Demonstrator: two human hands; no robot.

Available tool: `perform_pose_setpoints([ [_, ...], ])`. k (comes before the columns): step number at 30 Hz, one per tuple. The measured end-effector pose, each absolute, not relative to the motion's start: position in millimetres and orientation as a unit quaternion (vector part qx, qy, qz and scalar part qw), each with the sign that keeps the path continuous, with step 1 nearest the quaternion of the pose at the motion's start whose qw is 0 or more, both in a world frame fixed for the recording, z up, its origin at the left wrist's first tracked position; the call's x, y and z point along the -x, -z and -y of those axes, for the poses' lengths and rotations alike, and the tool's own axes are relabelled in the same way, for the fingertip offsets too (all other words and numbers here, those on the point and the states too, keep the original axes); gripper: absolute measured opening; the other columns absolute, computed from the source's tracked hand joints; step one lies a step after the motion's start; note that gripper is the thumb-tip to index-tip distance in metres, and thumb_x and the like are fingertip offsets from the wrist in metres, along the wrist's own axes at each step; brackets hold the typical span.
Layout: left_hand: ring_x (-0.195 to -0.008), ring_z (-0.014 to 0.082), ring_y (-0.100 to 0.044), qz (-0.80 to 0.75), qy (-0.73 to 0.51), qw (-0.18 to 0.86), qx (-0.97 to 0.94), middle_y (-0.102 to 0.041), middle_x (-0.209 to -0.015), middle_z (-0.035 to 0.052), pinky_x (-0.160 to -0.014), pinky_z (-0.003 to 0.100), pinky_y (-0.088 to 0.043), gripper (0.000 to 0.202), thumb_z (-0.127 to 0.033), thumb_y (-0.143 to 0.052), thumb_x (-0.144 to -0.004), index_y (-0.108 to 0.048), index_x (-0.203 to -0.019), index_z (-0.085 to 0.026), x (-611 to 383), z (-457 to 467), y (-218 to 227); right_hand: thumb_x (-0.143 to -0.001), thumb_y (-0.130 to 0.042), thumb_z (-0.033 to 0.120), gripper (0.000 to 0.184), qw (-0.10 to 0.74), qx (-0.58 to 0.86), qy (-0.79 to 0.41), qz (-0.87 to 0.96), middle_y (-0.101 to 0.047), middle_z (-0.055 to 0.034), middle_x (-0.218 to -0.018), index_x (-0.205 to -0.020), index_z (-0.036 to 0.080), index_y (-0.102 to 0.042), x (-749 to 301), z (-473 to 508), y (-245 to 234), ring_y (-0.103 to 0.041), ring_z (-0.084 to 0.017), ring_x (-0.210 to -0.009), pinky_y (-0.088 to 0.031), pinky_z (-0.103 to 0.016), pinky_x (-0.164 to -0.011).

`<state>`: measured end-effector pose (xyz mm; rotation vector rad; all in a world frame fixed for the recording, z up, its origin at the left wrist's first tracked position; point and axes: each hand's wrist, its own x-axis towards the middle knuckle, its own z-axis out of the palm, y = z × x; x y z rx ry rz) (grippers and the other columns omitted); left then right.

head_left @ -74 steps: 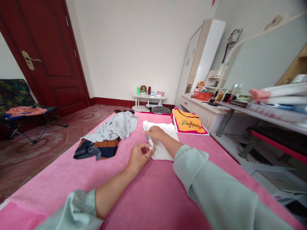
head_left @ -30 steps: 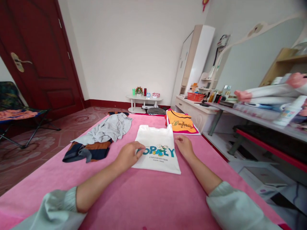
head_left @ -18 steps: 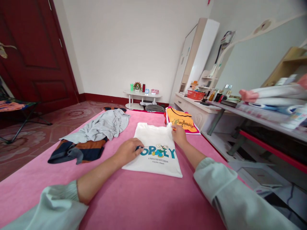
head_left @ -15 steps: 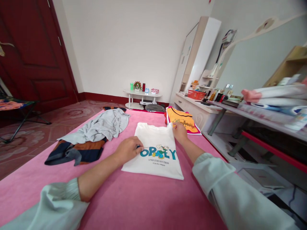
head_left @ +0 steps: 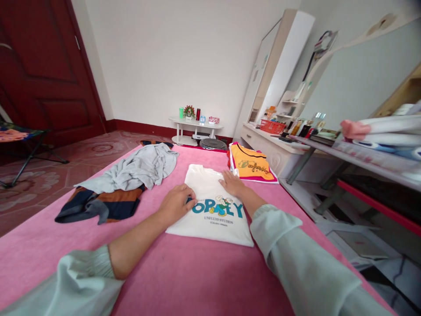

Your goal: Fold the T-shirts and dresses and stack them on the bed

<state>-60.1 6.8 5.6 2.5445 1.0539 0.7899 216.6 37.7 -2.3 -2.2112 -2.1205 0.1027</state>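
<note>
Your left hand [head_left: 177, 202] lies at the left edge of the white shirt [head_left: 213, 231], its fingers curled and the thumb slightly apart from the forefinger; you cannot tell from here whether it grips any cloth. Your right hand [head_left: 233, 183] is spread open and flat, palm down, fingers reaching across the upper right part of the same shirt.

The shirt lies folded into a neat block in front of you on the pink cover [head_left: 190, 276], its neckline at the far side. Large teal letters with a cartoon figure cross its front, and your left hand covers the start of the word. Below them runs a smaller dark line reading "UNFLUID STUDIOS".

Well to the left of the shirt, you have a rumpled grey garment [head_left: 138, 169] lying partly over a navy and brown garment [head_left: 115, 205]. Beyond your right hand, near the far right edge of the cover, an orange garment [head_left: 250, 164] lies flat on top of magenta and white cloth. Farther off, a low white table [head_left: 177, 119] stands by the wall, bearing a green cup [head_left: 181, 113] and a red cylinder [head_left: 198, 114]. To your right, a red basket [head_left: 272, 127] sits on the dresser [head_left: 259, 142].
</note>
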Motion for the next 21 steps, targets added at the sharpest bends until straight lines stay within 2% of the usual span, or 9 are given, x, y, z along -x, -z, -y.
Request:
perform_pose_setpoints([
  [3, -0.090, 0.0204, -0.054, -0.357, -0.276, 0.144, -0.881, -0.058, -0.089, 0.0046, -0.082, 0.031, -0.041, 0.013, -0.031, -0.056, -0.082, -0.065, -0.083, -0.021, 63, -3, -5, -0.095, -0.020, 0.046, 0.060, 0.039, 0.743, -0.037, 0.667, -0.016, -0.0117, -0.153, -0.146, 0.013, -0.021, -205, -24, -5, -0.012, -0.024, -0.141, -0.016, -0.046, -0.111],
  [5, -0.095, 0.0200, -0.054, -0.373, -0.279, 0.125, -0.876, -0.058, -0.096, 0.0048, -0.083, 0.030, -0.042, 0.013, -0.030, -0.055, -0.083, -0.066, -0.085, -0.022, 66, 2, -5, -0.095, -0.022, 0.046, 0.057, 0.035, 0.750, -0.026, 0.660, -0.020, -0.0114, -0.153, -0.144, 0.016, -0.026, -197, -8, -10, -0.016, -0.026, -0.140, -0.020, -0.048, -0.109],
  [8, -0.101, 0.0225, -0.054, -0.460, -0.271, 0.063, -0.844, -0.057, -0.109, 0.0067, -0.079, 0.031, -0.043, 0.024, -0.036, -0.059, -0.080, -0.064, -0.100, -0.024, 69, 11, -9, -0.091, -0.034, 0.041, 0.046, 0.039, 0.759, 0.014, 0.649, -0.041, -0.0109, -0.142, -0.131, 0.022, -0.047, -191, 22, -20, -0.037, -0.027, -0.130, -0.029, -0.046, -0.103],
  [11, -0.094, 0.0256, -0.059, -0.550, -0.208, 0.056, -0.807, -0.063, -0.104, 0.0092, -0.071, 0.032, -0.044, 0.045, -0.047, -0.062, -0.074, -0.058, -0.112, -0.022, 73, 16, -20, -0.085, -0.044, 0.037, 0.040, 0.093, 0.798, 0.051, 0.593, -0.057, -0.0104, -0.124, -0.120, 0.021, -0.056, -193, 49, -27, -0.051, -0.026, -0.115, -0.040, -0.038, -0.092],
  [14, -0.089, 0.0262, -0.062, -0.591, -0.157, 0.088, -0.786, -0.068, -0.096, 0.0093, -0.067, 0.030, -0.043, 0.045, -0.053, -0.061, -0.071, -0.063, -0.103, -0.021, 78, 14, -32, -0.083, -0.046, 0.040, 0.040, 0.125, 0.843, 0.034, 0.522, -0.063, -0.0099, -0.113, -0.116, 0.020, -0.057, -200, 65, -32, -0.058, -0.025, -0.104, -0.045, -0.035, -0.080],
  [17, -0.086, 0.0243, -0.063, -0.595, -0.137, 0.123, -0.782, -0.070, -0.093, 0.0089, -0.065, 0.027, -0.041, 0.042, -0.056, -0.059, -0.071, -0.068, -0.091, -0.021, 84, 7, -39, -0.081, -0.048, 0.048, 0.036, 0.094, 0.866, -0.030, 0.489, -0.067, -0.0088, -0.102, -0.100, 0.021, -0.064, -207, 71, -38, -0.063, -0.026, -0.094, -0.047, -0.034, -0.071],
  [21, -0.074, 0.0223, -0.064, -0.571, -0.091, 0.152, -0.801, -0.070, -0.078, 0.0074, -0.057, 0.026, -0.037, 0.041, -0.059, -0.056, -0.070, -0.071, -0.075, -0.021, 91, -1, -39, -0.073, -0.051, 0.062, 0.046, 0.049, 0.860, -0.057, 0.505, -0.068, -0.0107, -0.097, -0.086, 0.021, -0.067, -211, 73, -45, -0.064, -0.028, -0.088, -0.046, -0.035, -0.067],
])
